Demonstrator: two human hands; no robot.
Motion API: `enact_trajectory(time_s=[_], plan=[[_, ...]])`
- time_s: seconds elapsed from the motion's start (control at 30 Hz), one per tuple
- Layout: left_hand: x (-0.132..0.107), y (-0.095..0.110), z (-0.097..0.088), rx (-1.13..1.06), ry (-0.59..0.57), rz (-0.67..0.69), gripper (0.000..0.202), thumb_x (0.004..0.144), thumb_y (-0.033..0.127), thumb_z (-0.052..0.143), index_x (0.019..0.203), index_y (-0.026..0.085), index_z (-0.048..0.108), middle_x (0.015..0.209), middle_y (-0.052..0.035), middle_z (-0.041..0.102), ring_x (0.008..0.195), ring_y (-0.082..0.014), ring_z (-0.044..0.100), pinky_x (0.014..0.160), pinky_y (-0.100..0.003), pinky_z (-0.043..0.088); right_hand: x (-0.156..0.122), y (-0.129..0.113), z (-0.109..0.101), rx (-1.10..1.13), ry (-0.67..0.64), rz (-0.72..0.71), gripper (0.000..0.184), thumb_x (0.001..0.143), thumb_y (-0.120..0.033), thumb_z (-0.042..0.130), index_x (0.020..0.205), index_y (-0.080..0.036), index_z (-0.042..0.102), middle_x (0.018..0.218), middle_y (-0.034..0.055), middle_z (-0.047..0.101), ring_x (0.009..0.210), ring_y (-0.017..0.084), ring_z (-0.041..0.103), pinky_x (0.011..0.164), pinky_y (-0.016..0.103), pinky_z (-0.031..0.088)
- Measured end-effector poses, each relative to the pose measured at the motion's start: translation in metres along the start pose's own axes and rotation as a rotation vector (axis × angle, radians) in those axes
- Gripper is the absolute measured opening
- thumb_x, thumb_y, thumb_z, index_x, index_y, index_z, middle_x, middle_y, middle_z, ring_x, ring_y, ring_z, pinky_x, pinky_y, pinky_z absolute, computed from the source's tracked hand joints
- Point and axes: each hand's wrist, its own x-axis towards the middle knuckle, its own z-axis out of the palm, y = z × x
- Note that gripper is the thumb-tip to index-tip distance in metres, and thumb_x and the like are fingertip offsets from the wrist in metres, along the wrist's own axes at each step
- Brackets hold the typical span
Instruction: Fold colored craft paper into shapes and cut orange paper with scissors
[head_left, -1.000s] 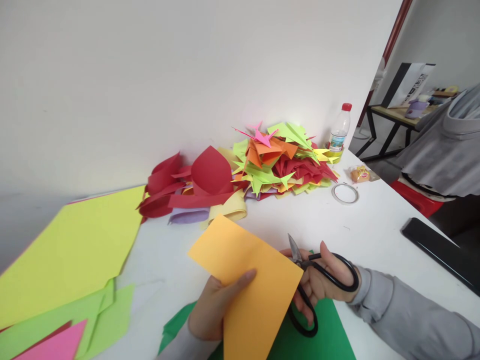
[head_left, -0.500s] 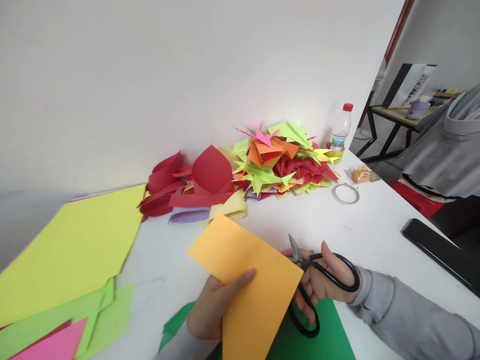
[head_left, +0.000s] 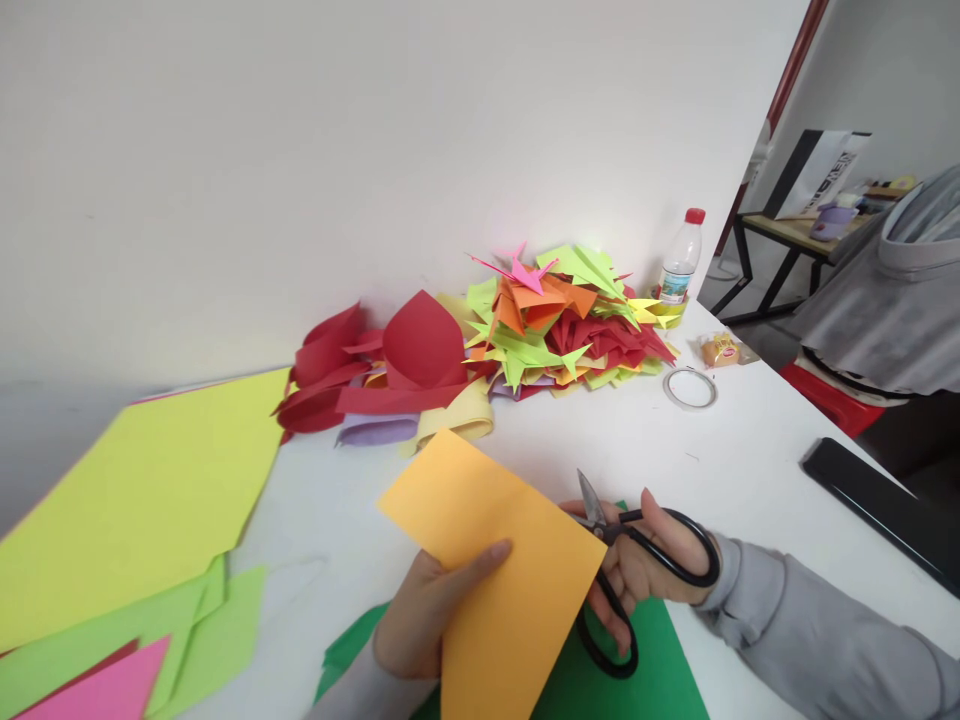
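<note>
A sheet of orange paper [head_left: 517, 590] is pinched in my left hand [head_left: 439, 610], thumb on its face and the other fingers hidden behind. My right hand [head_left: 652, 550] has its thumb and fingers through the loops of black-handled scissors [head_left: 611, 530]. The scissor blades are spread apart at the paper's right corner, with one blade partly hidden behind the sheet. Under both hands lies green paper [head_left: 630, 670] on the white table [head_left: 345, 540].
Folded paper pieces [head_left: 555, 320] are heaped against the wall, with red curled paper [head_left: 424, 340] beside them. Yellow sheets [head_left: 165, 490] lie left over light green paper [head_left: 232, 620]. To the right are a bottle [head_left: 679, 265], a tape roll [head_left: 690, 388], a wrapped snack [head_left: 721, 349] and a black case [head_left: 885, 510].
Almost nothing differs. Both hands, the orange paper and the scissors hold nearly the same position, with only a slight shift of the view.
</note>
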Motion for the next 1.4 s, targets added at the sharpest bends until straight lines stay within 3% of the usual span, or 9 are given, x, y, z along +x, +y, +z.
enact_trajectory(time_s=[0.3,0.63,0.83,1.2,1.4], plan=[[-0.011,0.005,0.011,0.047,0.014,0.016,0.07,0.06,0.037,0.085,0.121,0.011,0.062,0.098,-0.0188,0.075,0.085,-0.039,0.071,0.065,-0.043,0.059,0.004,0.005,0.003,0.015,-0.026,-0.004,0.096,0.075,-0.088,0.029,0.146,-0.024,0.018,0.082,0.0041,0.065,0.056,0.017,0.061,0.06,0.029,0.044],[-0.01,0.007,0.009,0.048,-0.031,-0.001,0.073,0.061,0.038,0.084,0.127,0.013,0.061,0.094,-0.0168,0.076,0.079,-0.0375,0.072,0.066,-0.044,0.059,0.006,0.007,0.005,-0.013,0.097,0.001,0.101,0.072,-0.088,0.001,0.143,-0.021,0.027,0.076,0.0048,0.064,0.05,0.015,0.058,0.058,0.03,0.042],[-0.009,0.006,0.008,0.029,-0.011,0.006,0.076,0.06,0.038,0.085,0.127,0.013,0.059,0.097,-0.0182,0.075,0.081,-0.0388,0.072,0.064,-0.045,0.059,0.005,0.005,0.006,0.029,0.027,-0.044,0.099,0.073,-0.09,0.014,0.145,-0.023,0.022,0.077,0.0043,0.064,0.05,0.016,0.059,0.058,0.029,0.043],[-0.005,0.003,0.002,0.011,0.055,-0.005,0.071,0.055,0.036,0.087,0.117,0.011,0.061,0.104,-0.0202,0.073,0.09,-0.0411,0.07,0.065,-0.045,0.06,0.003,0.002,0.004,0.008,0.052,-0.037,0.101,0.072,-0.091,0.013,0.145,-0.022,0.024,0.071,0.0018,0.062,0.05,0.016,0.058,0.058,0.029,0.043],[-0.006,0.003,0.005,0.016,0.069,-0.001,0.069,0.054,0.036,0.087,0.114,0.011,0.063,0.097,-0.0187,0.075,0.088,-0.0405,0.071,0.068,-0.046,0.06,0.003,0.007,0.001,0.028,-0.003,-0.087,0.093,0.078,-0.085,0.03,0.145,-0.022,0.024,0.073,0.0013,0.062,0.05,0.015,0.058,0.057,0.027,0.043]])
